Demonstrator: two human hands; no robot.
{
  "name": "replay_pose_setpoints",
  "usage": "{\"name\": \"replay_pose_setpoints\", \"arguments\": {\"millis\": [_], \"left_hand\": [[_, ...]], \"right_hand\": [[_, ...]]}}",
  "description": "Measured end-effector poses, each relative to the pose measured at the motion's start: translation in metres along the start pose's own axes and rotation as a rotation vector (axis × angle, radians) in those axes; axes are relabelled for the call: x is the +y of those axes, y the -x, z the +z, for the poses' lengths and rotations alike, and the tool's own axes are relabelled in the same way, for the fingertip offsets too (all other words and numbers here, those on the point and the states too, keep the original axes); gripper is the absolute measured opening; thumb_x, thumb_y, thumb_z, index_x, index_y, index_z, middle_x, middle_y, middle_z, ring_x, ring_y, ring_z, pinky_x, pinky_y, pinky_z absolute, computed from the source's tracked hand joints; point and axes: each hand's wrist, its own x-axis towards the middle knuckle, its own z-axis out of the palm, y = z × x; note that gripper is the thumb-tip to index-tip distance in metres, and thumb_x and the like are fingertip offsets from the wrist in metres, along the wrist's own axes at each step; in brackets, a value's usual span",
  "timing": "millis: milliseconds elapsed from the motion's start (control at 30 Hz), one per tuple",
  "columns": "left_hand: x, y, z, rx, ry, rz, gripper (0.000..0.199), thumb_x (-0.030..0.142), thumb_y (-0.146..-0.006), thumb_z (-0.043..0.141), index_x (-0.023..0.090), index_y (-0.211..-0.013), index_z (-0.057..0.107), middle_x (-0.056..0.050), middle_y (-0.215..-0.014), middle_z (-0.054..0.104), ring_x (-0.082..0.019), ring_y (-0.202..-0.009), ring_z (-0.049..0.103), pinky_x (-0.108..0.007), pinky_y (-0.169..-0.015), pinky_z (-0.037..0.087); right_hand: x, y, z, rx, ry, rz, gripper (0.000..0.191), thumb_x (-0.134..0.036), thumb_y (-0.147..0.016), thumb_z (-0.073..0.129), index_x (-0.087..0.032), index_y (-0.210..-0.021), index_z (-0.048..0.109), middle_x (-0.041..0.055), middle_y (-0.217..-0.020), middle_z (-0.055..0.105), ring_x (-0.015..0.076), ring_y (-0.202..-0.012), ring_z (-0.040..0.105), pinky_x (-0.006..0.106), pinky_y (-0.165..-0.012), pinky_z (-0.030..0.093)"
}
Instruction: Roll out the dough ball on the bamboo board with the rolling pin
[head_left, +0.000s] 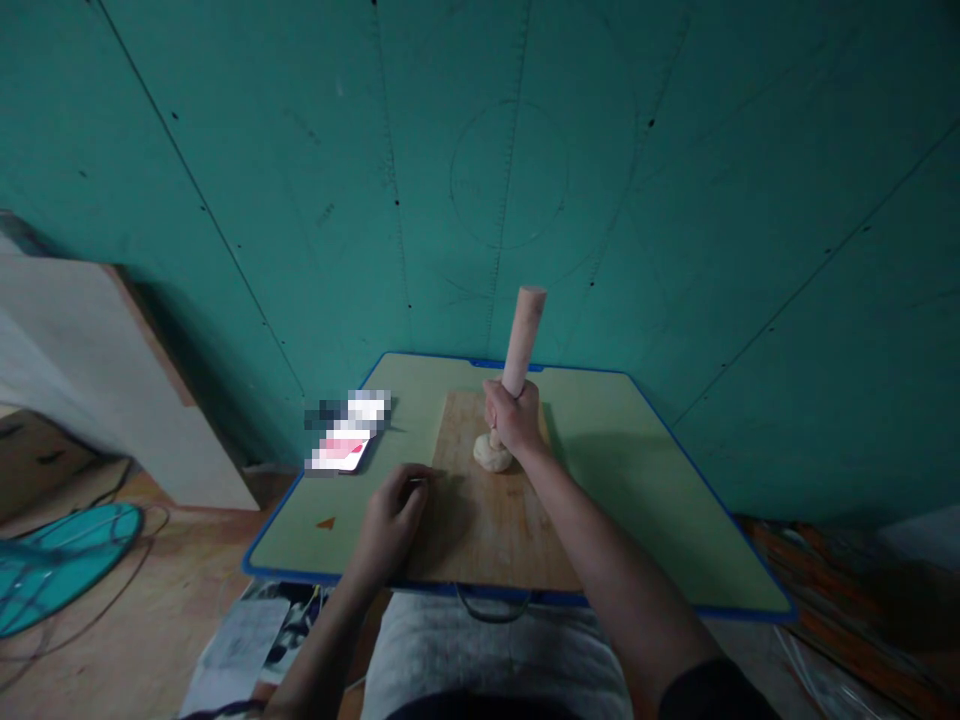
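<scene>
Pale grey trousers (495, 640) show below a rectangular brown wooden board (480, 540) on the blue-edged green tabletop (637, 480). Over the board, the right hand (514, 415) has its grip wrapped round a pale wooden rod (525, 335), lower end against a round, cream-coloured doughy lump (491, 455) on it. Beside its left edge, the left hand's (394, 510) grip is loosely curled, partly spread.

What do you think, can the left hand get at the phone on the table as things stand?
Probably yes: the left hand, seemingly empty, is beside the wooden board, with only tabletop visible between it and the phone. The right hand and rolling pin are off that path.
</scene>
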Motion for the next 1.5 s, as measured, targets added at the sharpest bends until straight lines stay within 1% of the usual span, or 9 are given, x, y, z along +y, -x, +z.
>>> {"name": "replay_pose_setpoints", "arguments": {"millis": [200,400,567,833,1033,1167,1333,1433,1500], "left_hand": [[-0.006,-0.001,0.002,0.038,0.015,0.003,0.025,0.035,-0.078,0.05,0.019,-0.089,0.066,-0.006,-0.088,0.073,-0.024,-0.085,0.068,-0.034,-0.077,0.054],[-0.006,-0.001,0.003,0.046,0.016,-0.001,0.025,0.035,-0.078,0.05,0.019,-0.088,0.066,-0.006,-0.088,0.073,-0.024,-0.086,0.068,-0.035,-0.078,0.053],[-0.004,-0.003,0.003,0.011,-0.025,0.009,0.022,0.032,-0.08,0.048,0.019,-0.088,0.064,-0.006,-0.086,0.072,-0.023,-0.086,0.067,-0.035,-0.079,0.054],[-0.009,-0.004,0.021,-0.009,-0.314,0.2,0.025,0.022,-0.086,0.049,0.017,-0.104,0.065,-0.015,-0.114,0.066,-0.028,-0.102,0.064,-0.042,-0.091,0.051],[-0.017,-0.004,0.025,-0.013,-0.406,0.217,0.025,0.021,-0.092,0.047,0.02,-0.106,0.068,-0.012,-0.12,0.066,-0.028,-0.108,0.064,-0.044,-0.094,0.049],[-0.018,-0.003,0.023,-0.026,-0.384,0.216,0.027,0.02,-0.091,0.048,0.02,-0.108,0.069,-0.013,-0.124,0.065,-0.028,-0.11,0.063,-0.044,-0.096,0.049],[-0.019,-0.001,0.023,-0.053,-0.371,0.192,0.027,0.021,-0.09,0.048,0.018,-0.108,0.068,-0.014,-0.125,0.064,-0.028,-0.112,0.063,-0.043,-0.098,0.049],[-0.02,-0.005,0.018,-0.029,-0.298,0.214,0.029,0.023,-0.089,0.048,0.017,-0.113,0.063,-0.014,-0.123,0.064,-0.026,-0.11,0.064,-0.042,-0.095,0.051],[-0.012,-0.014,0.007,0.077,-0.254,0.277,0.031,0.027,-0.09,0.048,0.019,-0.119,0.058,-0.014,-0.121,0.063,-0.026,-0.11,0.063,-0.043,-0.092,0.053]], "right_hand": [[0.005,0.0,0.002,-0.032,0.027,-0.013,0.035,-0.041,-0.066,0.058,-0.026,-0.044,0.036,-0.0072,-0.035,0.035,0.0068,-0.031,0.032,0.02,-0.032,0.026],[0.009,-0.001,0.002,0.047,0.001,-0.007,0.034,-0.041,-0.065,0.057,-0.026,-0.043,0.035,-0.007,-0.034,0.034,0.0072,-0.03,0.033,0.021,-0.032,0.027],[0.012,-0.001,0.0,0.035,0.042,0.012,0.035,-0.041,-0.067,0.056,-0.026,-0.043,0.034,-0.0062,-0.034,0.035,0.0077,-0.031,0.034,0.021,-0.033,0.028],[0.013,0.0,0.002,0.03,0.063,0.008,0.033,-0.042,-0.065,0.057,-0.026,-0.043,0.038,-0.0061,-0.033,0.037,0.0079,-0.031,0.034,0.021,-0.034,0.028],[0.01,0.0,0.001,0.058,0.033,-0.01,0.036,-0.041,-0.063,0.058,-0.026,-0.038,0.038,-0.0057,-0.031,0.036,0.0082,-0.029,0.034,0.022,-0.033,0.027],[0.002,-0.008,-0.001,0.089,-0.011,-0.012,0.038,-0.041,-0.064,0.056,-0.027,-0.036,0.034,-0.0055,-0.029,0.035,0.0083,-0.028,0.034,0.022,-0.033,0.028],[-0.024,-0.023,-0.007,0.096,-0.09,-0.073,0.039,-0.042,-0.07,0.054,-0.027,-0.042,0.03,-0.0071,-0.031,0.033,0.0081,-0.03,0.033,0.022,-0.036,0.031],[-0.037,-0.022,-0.021,-0.003,0.062,-0.081,0.041,-0.044,-0.076,0.054,-0.027,-0.046,0.033,-0.0065,-0.033,0.035,0.009,-0.031,0.036,0.022,-0.037,0.032],[-0.042,-0.015,-0.034,-0.176,0.405,-0.052,0.035,-0.041,-0.078,0.057,-0.024,-0.051,0.044,-0.0035,-0.039,0.047,0.0113,-0.038,0.046,0.023,-0.041,0.035]]}}
